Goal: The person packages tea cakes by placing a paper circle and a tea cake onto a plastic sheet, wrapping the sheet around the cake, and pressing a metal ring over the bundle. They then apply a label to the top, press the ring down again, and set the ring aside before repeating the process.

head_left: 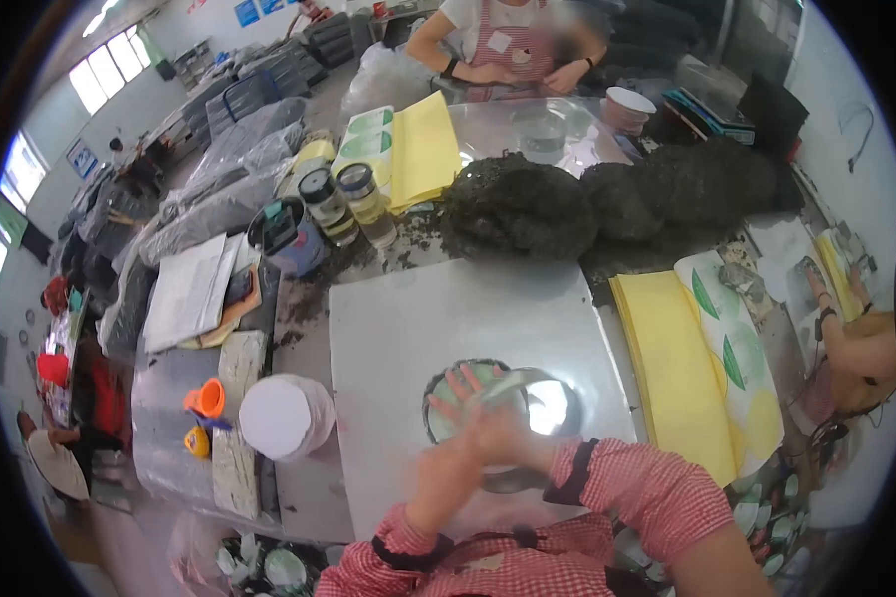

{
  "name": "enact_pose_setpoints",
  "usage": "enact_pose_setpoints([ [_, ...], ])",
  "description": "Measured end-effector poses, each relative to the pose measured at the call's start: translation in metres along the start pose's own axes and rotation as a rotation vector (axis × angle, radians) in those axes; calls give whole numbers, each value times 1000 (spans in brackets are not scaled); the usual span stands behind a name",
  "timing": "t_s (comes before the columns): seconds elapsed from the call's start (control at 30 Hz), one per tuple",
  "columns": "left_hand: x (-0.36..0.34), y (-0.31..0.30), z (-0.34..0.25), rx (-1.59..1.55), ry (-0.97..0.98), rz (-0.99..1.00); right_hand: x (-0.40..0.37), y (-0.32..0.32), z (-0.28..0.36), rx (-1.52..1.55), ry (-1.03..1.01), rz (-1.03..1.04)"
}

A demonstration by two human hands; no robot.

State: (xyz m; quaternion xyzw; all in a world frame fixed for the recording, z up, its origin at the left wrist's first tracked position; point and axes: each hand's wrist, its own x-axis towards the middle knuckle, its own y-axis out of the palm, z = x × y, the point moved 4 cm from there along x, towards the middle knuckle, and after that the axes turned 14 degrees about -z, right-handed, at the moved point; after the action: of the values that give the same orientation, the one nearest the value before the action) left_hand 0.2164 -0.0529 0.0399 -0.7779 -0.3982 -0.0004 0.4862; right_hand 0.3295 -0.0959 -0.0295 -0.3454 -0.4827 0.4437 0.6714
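Note:
Over the metal tabletop (408, 308), my two forearms come together and my hands overlap, both smeared by motion. My left hand (446, 476) reaches up from the lower left and meets the right at the wrist. Coming in from the right, my right hand (493, 433) lies over it, fingers bunched in blur. Spread fingers show just above, over a pale green round thing in a dark-rimmed bowl (431, 416); which hand they belong to I cannot tell. A shiny round dish (551, 406) sits right beside it, partly covered by my right wrist.
A white-lidded tub (279, 418), orange cup (209, 398) and jars (368, 204) stand at left. Dark fibrous heaps (518, 209) line the back. Yellow sheets (672, 368) lie at right. One person (513, 50) is across the table, another (861, 348) at far right.

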Motion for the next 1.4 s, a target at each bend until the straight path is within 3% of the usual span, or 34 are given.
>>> enact_pose_setpoints([
  [0.03,-11,-3,-30,127,267,-7,1,-10,2,27,-45,-102],
  [0.07,-19,-4,-40,135,251,-27,-3,-15,2,29,-72,-97],
  [0.13,-30,-7,-46,-92,144,-36,-1,-39,-21,375,141,-308],
  [0.2,-47,-10,-43,-91,69,-19,-11,-56,-33,272,448,-608],
  [0.27,-60,-9,-33,-20,-96,-6,-30,4,-26,443,232,-210],
  [0.3,-57,-23,-33,11,-166,33,-33,14,-4,368,160,66],
  [0.33,-63,-26,-24,21,-161,40,-29,-25,27,658,249,-26],
  [0.4,-89,-26,21,-78,-516,36,-29,-18,35,550,185,-12],
  [0.47,-135,-27,81,-367,-673,-42,-38,-29,21,491,99,-124],
  [0.53,-145,-71,107,-175,-357,-6,-59,-47,5,424,20,-218],
  [0.57,-140,-92,119,-176,-348,-3,-69,-61,0,335,-19,-190],
  [0.6,-135,-106,123,-114,-184,168,-77,-72,1,245,-58,-160],
  [0.63,-135,-109,121,-51,-26,333,-85,-78,3,307,49,-141],
  [0.8,-123,-83,146,-53,121,453,-118,-34,-4,386,138,-113],
  [0.93,-123,-85,146,-152,184,438,-130,-64,27,432,-85,-198],
  [0.97,-119,-83,144,-162,180,442,-126,-61,45,674,34,8],
  [1.03,-87,-87,143,-264,-138,317,-113,-53,81,913,169,221],
  [1.07,-71,-94,131,-268,-136,316,-100,-47,94,918,201,301],
  [1.1,-53,-114,112,-246,-97,172,-92,-43,99,925,231,377],
  [1.13,-45,-133,97,-223,-60,31,-90,-41,94,926,234,372],
  [1.17,-56,-135,87,-164,62,148,-86,-43,75,814,279,153],
  [1.2,-68,-128,87,-170,69,140,-78,-50,57,688,314,-64],
  [1.23,-86,-115,83,-111,191,222,-72,-52,34,1059,783,-168],
  [1.27,-100,-104,81,-48,309,305,-81,-35,15,917,677,-217],
  [1.33,-107,-86,99,-17,336,348,-84,-22,-12,596,497,-334],
  [1.37,-107,-80,112,16,365,401,-94,-30,-7,368,403,-219],
  [1.4,-93,-88,120,81,301,248,-91,-42,1,139,311,-103],
])
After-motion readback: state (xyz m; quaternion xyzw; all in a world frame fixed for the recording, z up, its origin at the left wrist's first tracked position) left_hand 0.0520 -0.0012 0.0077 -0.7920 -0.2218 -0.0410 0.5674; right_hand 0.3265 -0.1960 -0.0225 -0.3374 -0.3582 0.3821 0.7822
